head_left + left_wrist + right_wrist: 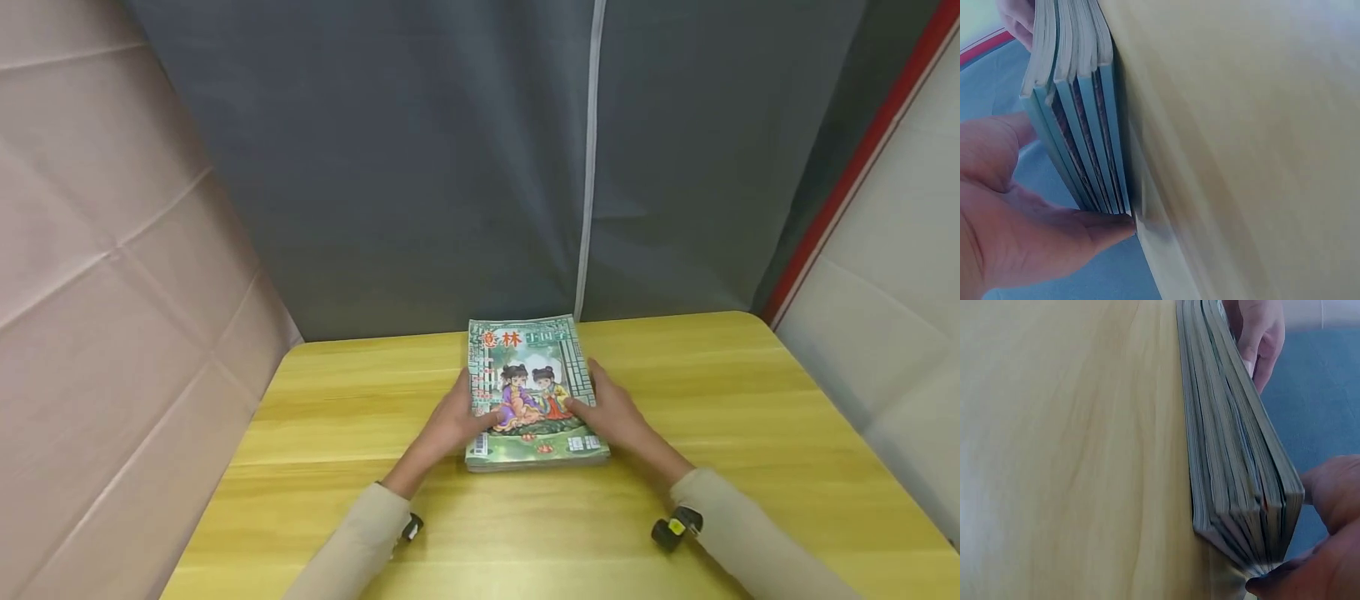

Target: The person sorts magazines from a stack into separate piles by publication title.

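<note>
A stack of magazines (534, 379) lies flat at the middle of the worktop's (322, 467) far edge, illustrated cover up. The person's left hand (456, 418), opened about as wide as the stack is thick, holds its left side, thumb on the cover; the right hand (618, 412) grips the right side likewise.

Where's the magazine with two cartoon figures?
In the head view, the magazine tops a stack near the far edge of the table, between the left fingers and right fingers.
</note>
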{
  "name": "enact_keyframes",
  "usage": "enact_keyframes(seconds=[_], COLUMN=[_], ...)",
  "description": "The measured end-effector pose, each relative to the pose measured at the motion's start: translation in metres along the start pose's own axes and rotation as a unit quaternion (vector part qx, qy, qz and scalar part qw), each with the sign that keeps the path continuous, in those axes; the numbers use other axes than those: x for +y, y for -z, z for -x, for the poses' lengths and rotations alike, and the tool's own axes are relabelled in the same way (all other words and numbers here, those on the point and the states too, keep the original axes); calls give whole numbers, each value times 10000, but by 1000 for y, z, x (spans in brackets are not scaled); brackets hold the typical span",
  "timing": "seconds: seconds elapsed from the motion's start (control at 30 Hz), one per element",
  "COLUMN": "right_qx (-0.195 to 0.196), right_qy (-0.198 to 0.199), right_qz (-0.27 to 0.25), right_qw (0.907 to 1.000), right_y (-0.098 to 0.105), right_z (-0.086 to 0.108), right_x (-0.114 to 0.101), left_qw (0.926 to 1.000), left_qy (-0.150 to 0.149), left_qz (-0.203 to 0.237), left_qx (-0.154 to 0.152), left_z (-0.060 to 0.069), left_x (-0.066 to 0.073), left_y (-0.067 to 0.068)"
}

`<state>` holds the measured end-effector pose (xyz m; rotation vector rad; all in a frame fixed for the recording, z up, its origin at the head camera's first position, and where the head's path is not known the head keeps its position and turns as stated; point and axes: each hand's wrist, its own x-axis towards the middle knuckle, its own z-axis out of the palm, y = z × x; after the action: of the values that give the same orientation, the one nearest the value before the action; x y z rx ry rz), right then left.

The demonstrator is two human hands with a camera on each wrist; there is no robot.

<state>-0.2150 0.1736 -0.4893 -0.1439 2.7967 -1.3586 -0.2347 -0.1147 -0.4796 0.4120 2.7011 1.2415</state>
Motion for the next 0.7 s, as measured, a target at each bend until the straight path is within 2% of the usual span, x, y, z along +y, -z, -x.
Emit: enact_keyframes(seconds=[0.1, 0.23, 0.33, 0.57, 0.7], right_qx=[-105, -155, -162, -73, 33], right_qy=[-93, -397, -665, -1000, -1039], right_qz=[-174, -375, -660, -951, -1273], right_qw=[9998, 9984, 9955, 9904, 9864], right_y=[-2, -3, -2, 0, 2], right_z=[-1, -2, -2, -1, -1], right_x=[-2, -4, -6, -12, -13], left_qw=[9996, 9988, 9985, 9988, 9942], left_qy=[283, 494, 545, 280, 259], left_qz=[5, -62, -35, 239, 937], left_qx=[-3, -9, 37, 319, 449], left_z=[2, 1, 0, -5, -9], left_x=[4, 12, 17, 28, 37], left_y=[0, -2, -4, -8, -11])
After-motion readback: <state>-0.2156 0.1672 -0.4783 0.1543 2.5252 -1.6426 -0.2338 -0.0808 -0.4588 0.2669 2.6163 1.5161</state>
